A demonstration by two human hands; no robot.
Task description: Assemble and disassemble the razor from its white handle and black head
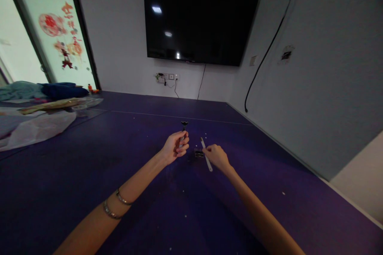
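Left hand (pixel 174 147) curled around the handle of a razor-like tool (pixel 184 123), dark T-shaped head up, above the dark purple surface (pixel 119 191); right hand (pixel 219 157) pinching a slim white stick (pixel 208 163), tilted, darker tip pointing away from the person. Small dark box-like item (pixel 198 153) just beside the right fingertips, can't tell if touching; pale specks scattered around, clear plastic (pixel 44 129) and blue cloth (pixel 64 91) far left, TV (pixel 200 24) on wall.

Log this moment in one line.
Left hand: holding dark-headed tool, head up | Right hand: holding white stick | Small box: beside right fingers
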